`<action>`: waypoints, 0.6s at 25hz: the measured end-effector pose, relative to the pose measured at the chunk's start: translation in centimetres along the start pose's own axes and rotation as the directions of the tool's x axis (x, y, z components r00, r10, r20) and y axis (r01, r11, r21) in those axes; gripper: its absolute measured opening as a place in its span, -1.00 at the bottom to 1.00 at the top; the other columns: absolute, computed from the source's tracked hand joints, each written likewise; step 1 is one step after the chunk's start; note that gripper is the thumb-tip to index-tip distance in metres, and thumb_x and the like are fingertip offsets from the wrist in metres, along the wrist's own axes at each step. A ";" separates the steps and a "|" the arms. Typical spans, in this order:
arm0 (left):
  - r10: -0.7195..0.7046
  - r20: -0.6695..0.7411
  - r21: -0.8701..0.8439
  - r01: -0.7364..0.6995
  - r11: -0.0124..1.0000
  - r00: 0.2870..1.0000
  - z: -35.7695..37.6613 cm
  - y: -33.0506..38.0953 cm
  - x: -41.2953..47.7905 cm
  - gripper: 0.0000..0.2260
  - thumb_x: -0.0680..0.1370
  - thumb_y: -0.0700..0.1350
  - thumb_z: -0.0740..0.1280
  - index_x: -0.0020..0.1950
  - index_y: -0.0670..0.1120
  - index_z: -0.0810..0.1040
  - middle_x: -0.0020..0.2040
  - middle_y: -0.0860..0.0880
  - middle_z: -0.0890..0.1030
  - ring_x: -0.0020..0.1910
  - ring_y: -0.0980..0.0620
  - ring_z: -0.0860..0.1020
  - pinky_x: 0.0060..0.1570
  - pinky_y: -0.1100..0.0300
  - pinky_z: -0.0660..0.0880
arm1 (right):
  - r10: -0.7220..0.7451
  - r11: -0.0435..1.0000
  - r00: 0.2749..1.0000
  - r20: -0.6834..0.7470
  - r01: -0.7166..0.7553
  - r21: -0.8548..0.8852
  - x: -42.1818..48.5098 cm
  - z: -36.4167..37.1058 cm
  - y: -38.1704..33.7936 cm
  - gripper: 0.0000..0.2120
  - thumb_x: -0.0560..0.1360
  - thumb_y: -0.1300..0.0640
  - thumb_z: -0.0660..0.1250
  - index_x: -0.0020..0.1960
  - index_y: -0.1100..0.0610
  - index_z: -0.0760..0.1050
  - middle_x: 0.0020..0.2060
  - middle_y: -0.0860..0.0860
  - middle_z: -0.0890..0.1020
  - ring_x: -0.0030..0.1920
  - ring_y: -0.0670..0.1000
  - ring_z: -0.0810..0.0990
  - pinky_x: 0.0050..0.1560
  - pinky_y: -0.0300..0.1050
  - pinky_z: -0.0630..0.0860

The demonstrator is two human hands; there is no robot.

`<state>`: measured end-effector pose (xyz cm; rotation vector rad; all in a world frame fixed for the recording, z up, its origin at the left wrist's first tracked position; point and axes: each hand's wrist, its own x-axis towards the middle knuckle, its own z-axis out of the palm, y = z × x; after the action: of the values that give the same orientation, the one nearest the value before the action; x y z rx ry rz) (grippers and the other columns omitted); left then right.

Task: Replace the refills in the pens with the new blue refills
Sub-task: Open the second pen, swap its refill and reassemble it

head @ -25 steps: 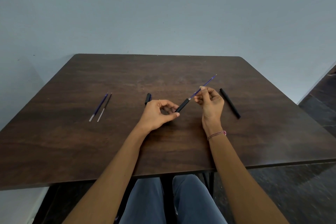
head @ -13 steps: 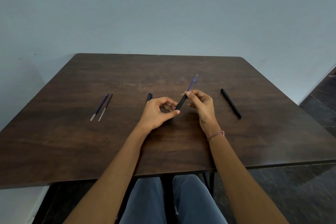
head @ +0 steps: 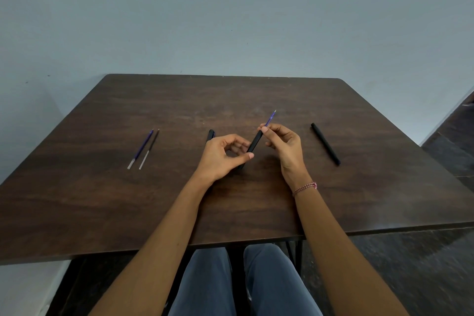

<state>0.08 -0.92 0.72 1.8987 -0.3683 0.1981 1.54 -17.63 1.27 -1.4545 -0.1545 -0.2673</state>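
Right hand (head: 284, 147) pinches the blue refill (head: 270, 118) and has pushed it deeper into the barrel (head: 254, 145) that the left hand (head: 223, 156) grips over the table (head: 102, 200); only a short end shows now. I judge this pen nearly refilled; the second pen (head: 325, 143) lies untouched at right.

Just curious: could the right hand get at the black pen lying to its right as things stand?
Probably yes: nothing lies between the right hand and the black pen, but it pinches the blue refill.
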 end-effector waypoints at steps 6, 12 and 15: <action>-0.004 -0.001 -0.023 0.004 1.000 1.000 0.1 -0.1 0.2 -0.80 0.35 -0.15 0.54 -0.11 0.06 0.62 -0.22 0.10 0.65 -0.22 0.19 0.61 -0.11 0.34 0.53 | 0.030 0.999 0.999 -0.043 -0.029 0.027 0.3 -0.2 0.1 -0.95 0.48 0.15 0.41 -0.16 0.04 0.61 -0.15 -0.07 0.70 -0.06 -0.15 0.62 -0.14 -0.27 0.49; 0.004 0.000 -0.031 -0.004 1.000 1.000 0.1 -0.2 0.2 -0.79 0.35 -0.15 0.54 -0.13 0.10 0.61 -0.24 0.12 0.64 -0.24 0.22 0.60 -0.14 0.39 0.51 | 0.033 0.999 0.998 -0.051 -0.032 0.018 0.2 -0.2 0.1 -0.94 0.48 0.14 0.41 -0.17 0.03 0.61 -0.17 -0.07 0.70 -0.07 -0.17 0.62 -0.15 -0.29 0.50; 0.011 0.001 -0.022 -0.011 1.000 1.000 0.2 -0.2 0.2 -0.79 0.35 -0.15 0.54 -0.13 0.09 0.61 -0.24 0.12 0.65 -0.24 0.22 0.60 -0.14 0.40 0.51 | 0.025 1.000 0.999 -0.048 -0.025 0.010 0.3 -0.2 0.1 -0.94 0.48 0.15 0.40 -0.17 0.04 0.61 -0.19 -0.09 0.69 -0.11 -0.20 0.61 -0.16 -0.33 0.50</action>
<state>0.32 -1.08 0.56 1.8758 -0.3809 0.1997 1.81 -17.86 1.18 -1.4380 -0.0979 -0.2807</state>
